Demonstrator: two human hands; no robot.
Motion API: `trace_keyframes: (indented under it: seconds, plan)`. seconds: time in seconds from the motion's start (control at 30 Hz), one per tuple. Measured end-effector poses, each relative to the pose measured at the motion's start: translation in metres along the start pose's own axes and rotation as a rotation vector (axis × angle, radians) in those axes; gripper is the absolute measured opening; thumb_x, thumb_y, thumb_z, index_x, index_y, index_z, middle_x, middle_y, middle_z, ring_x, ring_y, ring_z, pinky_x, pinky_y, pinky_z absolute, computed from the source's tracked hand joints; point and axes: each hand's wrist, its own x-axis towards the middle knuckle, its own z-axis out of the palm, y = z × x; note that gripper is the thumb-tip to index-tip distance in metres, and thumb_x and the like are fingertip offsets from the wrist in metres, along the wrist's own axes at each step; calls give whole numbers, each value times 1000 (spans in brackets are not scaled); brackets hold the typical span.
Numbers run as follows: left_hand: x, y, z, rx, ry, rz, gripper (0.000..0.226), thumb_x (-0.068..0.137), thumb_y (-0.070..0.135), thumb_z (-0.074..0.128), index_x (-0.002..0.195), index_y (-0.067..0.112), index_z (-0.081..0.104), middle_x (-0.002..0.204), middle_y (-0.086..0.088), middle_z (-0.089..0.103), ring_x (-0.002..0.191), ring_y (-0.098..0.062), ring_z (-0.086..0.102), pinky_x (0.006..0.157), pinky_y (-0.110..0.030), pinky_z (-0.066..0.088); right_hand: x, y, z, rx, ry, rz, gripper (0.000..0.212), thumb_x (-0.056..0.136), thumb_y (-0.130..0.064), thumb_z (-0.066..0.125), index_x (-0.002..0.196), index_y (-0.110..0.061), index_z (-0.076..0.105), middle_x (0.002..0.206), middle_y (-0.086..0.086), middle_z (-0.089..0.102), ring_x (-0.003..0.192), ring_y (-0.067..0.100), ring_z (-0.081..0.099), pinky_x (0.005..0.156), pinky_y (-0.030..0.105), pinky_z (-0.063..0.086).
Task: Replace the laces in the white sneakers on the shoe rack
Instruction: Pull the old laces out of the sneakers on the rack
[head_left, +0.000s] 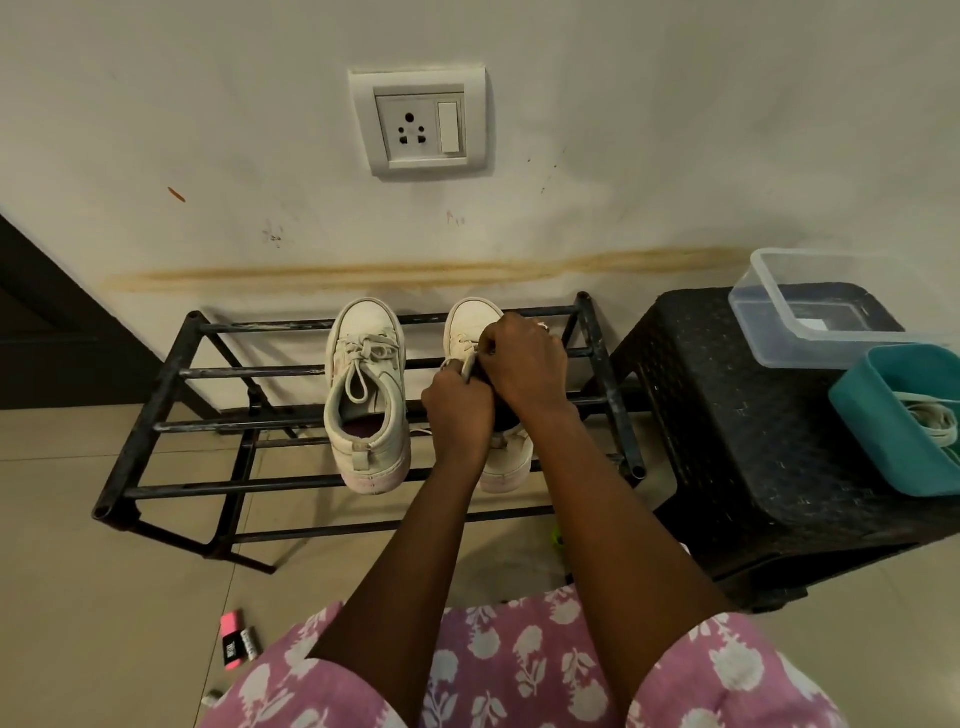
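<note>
Two white sneakers stand side by side on the top bars of a black metal shoe rack (171, 374), toes to the wall. The left sneaker (366, 395) is laced, its bow loop lying over the opening. The right sneaker (475, 325) is mostly hidden under both hands. My left hand (457, 410) grips a pale lace (469, 366) over the shoe's tongue. My right hand (522, 364) pinches the same lace just above it. A teal tub (878, 421) on the right holds coiled white laces (935, 418).
A black plastic stool (727, 415) stands right of the rack and carries the teal tub and a clear plastic container (779, 332). A wall socket (420, 124) is above the rack. Small pink and grey items (236, 636) lie on the tiled floor at lower left.
</note>
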Motion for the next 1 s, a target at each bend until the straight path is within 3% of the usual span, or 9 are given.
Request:
trace_keyframes:
  seconds: [0.13,0.27,0.4,0.47,0.57,0.63,0.77,0.87,1.0]
  plan:
    - [-3,1,1,-40,22,-9,31,91,1,38,110,-3,63,107,-20,64,100,-30,60,66,-17,40,2,1,-3,106,16,115,22,89,-25,56,104,-13,68,114,4,59,106,24,56,90,38,42]
    - [-4,3,2,-11,48,-11,34,91,-1,37,113,-1,62,111,-20,63,104,-33,57,66,-17,34,3,5,-10,383,114,344,15,86,-19,60,94,-10,68,103,4,63,91,21,61,84,40,49]
    - [-7,4,2,6,47,-9,34,90,-2,37,114,-1,61,112,-21,62,105,-34,56,69,-22,34,5,15,-9,971,191,819,10,85,-6,58,82,1,65,63,2,52,54,12,48,55,28,40]
    - [-7,3,2,2,48,-5,33,90,-3,37,113,-2,62,111,-21,63,104,-35,57,66,-20,34,6,20,-5,1210,181,997,12,83,0,57,71,1,58,64,5,53,56,16,51,58,31,44]
    - [-4,1,2,1,56,0,35,89,-3,37,114,-2,62,110,-21,63,103,-35,57,65,-19,34,11,20,-4,978,78,800,5,76,-6,62,77,-1,63,78,10,61,69,21,57,66,33,46]
    - [-4,1,2,14,56,-1,36,90,-2,37,115,-1,62,111,-21,63,103,-34,57,68,-23,36,11,15,-11,793,51,563,19,67,-18,65,86,-15,68,97,8,64,87,22,61,80,35,51]
    - [-4,0,4,-14,60,9,35,92,-1,35,112,0,64,106,-20,64,99,-32,59,71,-25,41,7,9,-17,441,-76,226,26,74,-27,71,100,-22,71,127,1,47,118,21,43,103,40,33]
    - [-4,0,4,-31,58,16,32,93,0,36,108,-1,64,103,-20,65,94,-29,60,68,-23,41,4,3,-12,184,-147,124,29,83,-29,65,110,-19,69,135,2,39,126,26,33,103,43,24]
    - [-5,1,3,-45,46,21,32,93,1,36,109,2,65,103,-18,65,90,-23,59,68,-20,39,2,-3,-6,75,-157,96,29,89,-21,59,116,-14,66,135,5,41,124,27,36,103,44,25]
